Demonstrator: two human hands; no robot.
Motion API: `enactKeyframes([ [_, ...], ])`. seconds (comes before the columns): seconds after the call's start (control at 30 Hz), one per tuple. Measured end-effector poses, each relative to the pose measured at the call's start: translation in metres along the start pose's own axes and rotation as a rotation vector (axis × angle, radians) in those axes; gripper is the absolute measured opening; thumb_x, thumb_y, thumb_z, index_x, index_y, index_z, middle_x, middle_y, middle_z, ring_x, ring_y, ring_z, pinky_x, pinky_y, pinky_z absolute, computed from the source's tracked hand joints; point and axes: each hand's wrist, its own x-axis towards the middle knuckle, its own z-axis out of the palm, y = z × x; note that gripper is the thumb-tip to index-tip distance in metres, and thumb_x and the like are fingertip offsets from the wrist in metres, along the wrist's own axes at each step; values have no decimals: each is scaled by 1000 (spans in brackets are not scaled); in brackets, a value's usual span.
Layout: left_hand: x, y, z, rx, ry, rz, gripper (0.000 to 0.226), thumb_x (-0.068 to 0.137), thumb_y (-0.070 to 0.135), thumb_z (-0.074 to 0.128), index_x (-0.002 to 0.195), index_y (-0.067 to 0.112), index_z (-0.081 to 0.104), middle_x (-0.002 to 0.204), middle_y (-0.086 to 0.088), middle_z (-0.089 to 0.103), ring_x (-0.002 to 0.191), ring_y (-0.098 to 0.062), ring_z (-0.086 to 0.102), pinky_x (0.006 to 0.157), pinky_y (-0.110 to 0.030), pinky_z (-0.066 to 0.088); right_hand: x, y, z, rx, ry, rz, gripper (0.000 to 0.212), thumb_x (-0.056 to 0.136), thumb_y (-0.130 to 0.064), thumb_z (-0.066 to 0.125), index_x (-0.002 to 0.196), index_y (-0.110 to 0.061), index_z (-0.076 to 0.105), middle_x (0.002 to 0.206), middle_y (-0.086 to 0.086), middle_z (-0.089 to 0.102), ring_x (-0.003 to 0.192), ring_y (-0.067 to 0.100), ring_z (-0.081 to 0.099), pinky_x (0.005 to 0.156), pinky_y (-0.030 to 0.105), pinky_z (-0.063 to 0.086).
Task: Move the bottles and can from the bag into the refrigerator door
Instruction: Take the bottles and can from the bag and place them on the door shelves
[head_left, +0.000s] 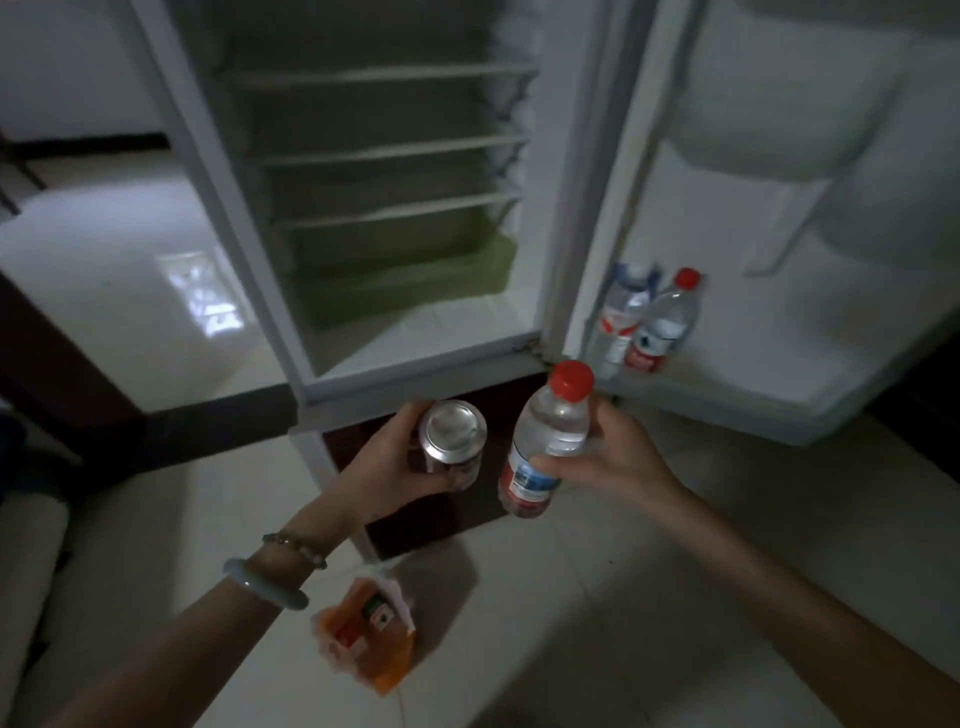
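My left hand (400, 462) grips a drink can (455, 435) with a silver top, held upright in front of the fridge base. My right hand (608, 457) holds a clear water bottle (548, 441) with a red cap and a red and blue label, tilted slightly. Two more water bottles stand in the lowest shelf of the open refrigerator door (769, 374): one with a red cap (662, 325) and one with a pale cap (621, 312) behind it. An orange bag (369, 631) lies on the floor below my left wrist.
The refrigerator compartment (395, 208) is open, with bare shelves and a green drawer (415, 280) at the bottom. The door swings out to the right. Pale floor tiles (597, 597) lie underfoot, and dark furniture (47, 364) stands at the left.
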Motion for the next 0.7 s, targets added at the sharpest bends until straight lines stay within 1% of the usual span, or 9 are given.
enactKeyframes([
  [0.07, 23, 20, 14, -41, -29, 46, 68, 57, 41, 80, 114, 31, 44, 111, 10, 61, 101, -2, 59, 83, -19, 49, -7, -3, -28, -9, 82, 13, 47, 62, -13, 85, 97, -33, 60, 94, -14, 68, 84, -9, 63, 70, 9, 47],
  [0.13, 47, 39, 32, -68, -60, 94, 65, 57, 42, 79, 111, 36, 43, 110, 14, 61, 100, 1, 59, 83, -14, 47, -14, -1, -56, -10, 162, 47, 52, 60, -24, 86, 104, -32, 61, 98, -13, 70, 88, -4, 65, 76, 20, 52],
  [0.2, 73, 55, 52, -81, -100, 127, 65, 59, 31, 84, 110, 36, 44, 109, 17, 60, 99, 6, 58, 82, -10, 44, -21, 4, -83, 12, 235, 64, 57, 58, -28, 86, 109, -31, 60, 102, -11, 71, 92, 3, 66, 82, 30, 54],
  [0.23, 87, 61, 62, -91, -117, 135, 66, 60, 23, 86, 110, 35, 45, 109, 17, 60, 97, 7, 58, 82, -9, 44, -23, 5, -96, 13, 270, 65, 56, 58, -27, 86, 108, -30, 61, 103, -11, 71, 92, 4, 66, 82, 32, 54],
  [0.3, 114, 73, 81, -110, -138, 156, 66, 61, 15, 86, 111, 33, 47, 109, 14, 61, 97, 5, 59, 83, -12, 45, -26, 8, -121, -2, 346, 68, 54, 58, -26, 86, 106, -31, 61, 101, -11, 71, 90, 3, 66, 81, 32, 56],
  [0.37, 141, 84, 98, -105, -129, 193, 66, 61, 17, 86, 114, 28, 48, 111, 11, 61, 100, 0, 59, 84, -15, 45, -24, 15, -148, -8, 396, 70, 54, 57, -29, 85, 106, -32, 60, 101, -10, 71, 90, 5, 67, 80, 34, 57],
  [0.43, 164, 96, 112, -95, -111, 226, 67, 62, 18, 85, 115, 30, 47, 111, 12, 61, 101, -1, 58, 83, -13, 44, -17, 25, -173, 10, 439, 81, 56, 55, -32, 85, 106, -30, 60, 102, -7, 70, 92, 9, 67, 81, 38, 57],
  [0.53, 191, 114, 131, -88, -91, 252, 65, 62, 15, 85, 107, 41, 45, 107, 18, 59, 97, 3, 58, 80, -10, 43, 3, 42, -206, 38, 521, 73, 55, 57, -26, 85, 106, -29, 61, 101, -8, 70, 91, 7, 66, 82, 36, 56],
  [0.7, 223, 124, 150, -53, -51, 262, 66, 63, 12, 84, 106, 40, 43, 106, 20, 56, 95, 13, 54, 78, -5, 41, 49, 82, -233, 7, 563, 49, 60, 59, -26, 86, 111, -26, 57, 107, -4, 67, 97, 14, 62, 84, 32, 51],
])
